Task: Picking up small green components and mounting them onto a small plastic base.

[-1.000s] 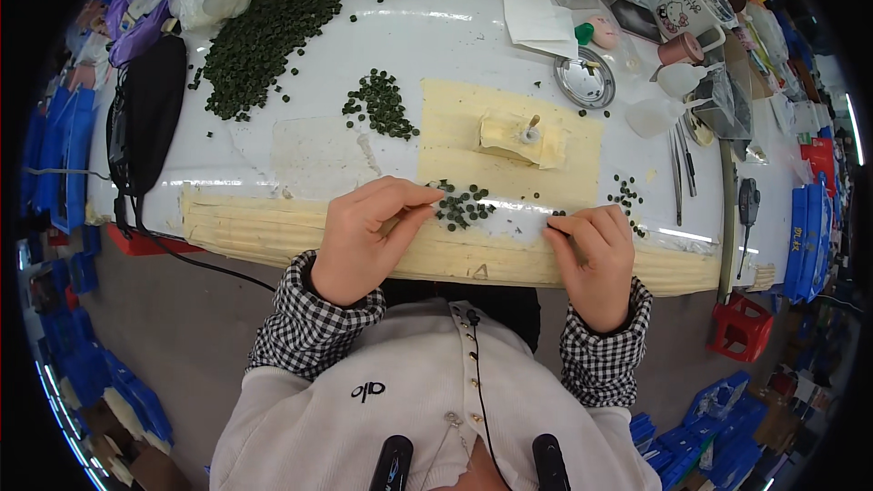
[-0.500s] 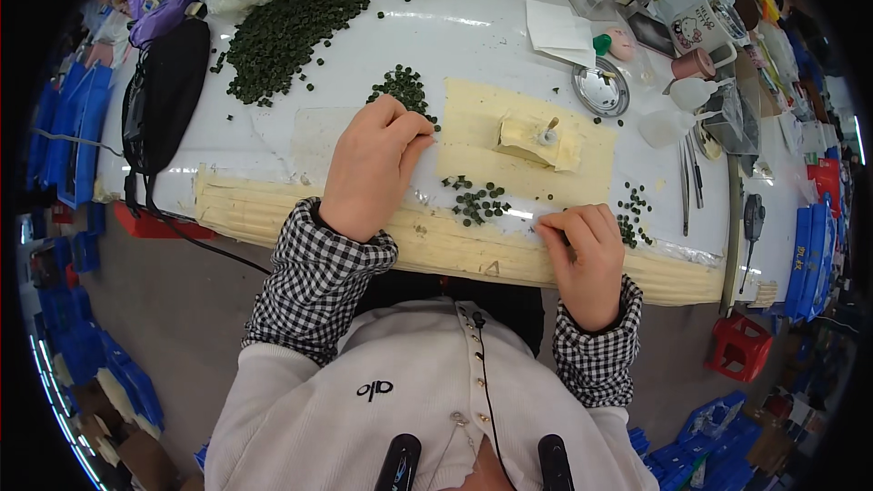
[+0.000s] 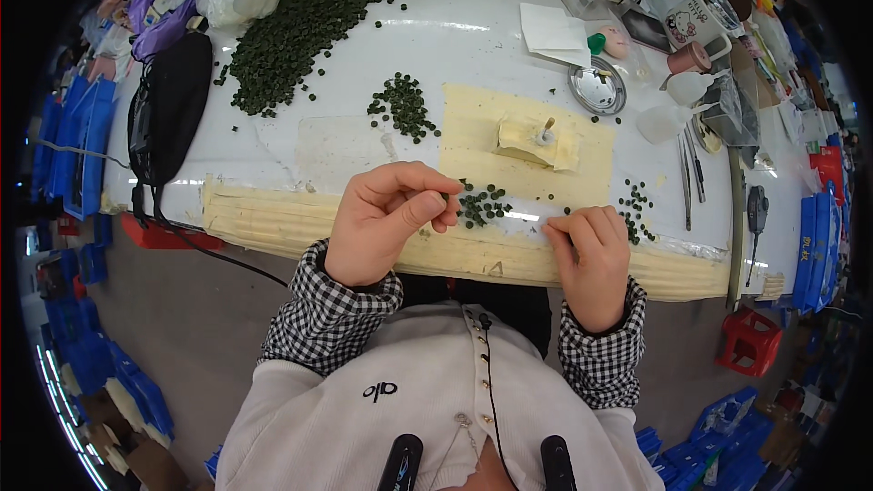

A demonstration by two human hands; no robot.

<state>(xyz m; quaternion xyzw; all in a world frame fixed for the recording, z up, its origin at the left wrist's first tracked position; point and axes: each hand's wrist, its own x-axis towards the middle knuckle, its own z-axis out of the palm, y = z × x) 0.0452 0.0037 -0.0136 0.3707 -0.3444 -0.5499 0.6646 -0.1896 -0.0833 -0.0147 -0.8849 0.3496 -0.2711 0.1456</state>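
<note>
My left hand (image 3: pixel 377 223) is closed in a pinch over the table's front edge, with a small dark green piece (image 3: pixel 445 196) at its fingertips. Just right of it lies a loose group of small dark green pieces (image 3: pixel 483 207). My right hand (image 3: pixel 596 264) rests at the front edge, thumb and forefinger pinched around another small dark green piece (image 3: pixel 566 211). Beyond the left hand sits a small pile of such pieces (image 3: pixel 401 107). Right of the right hand more green pieces (image 3: pixel 635 209) are scattered.
A large heap of green pieces (image 3: pixel 296 36) spreads at the far left, beside a black pouch (image 3: pixel 171 105). On a yellow sheet (image 3: pixel 468 150) stands a taped block (image 3: pixel 523 144) with an upright peg. At right are a round metal dish (image 3: pixel 597 89), tweezers (image 3: pixel 686 186), squeeze bottles (image 3: pixel 662 124) and a mug (image 3: pixel 696 23).
My left hand has come back from the small pile toward the front edge, its fingertips now holding a green piece. The right hand stays almost where it was.
</note>
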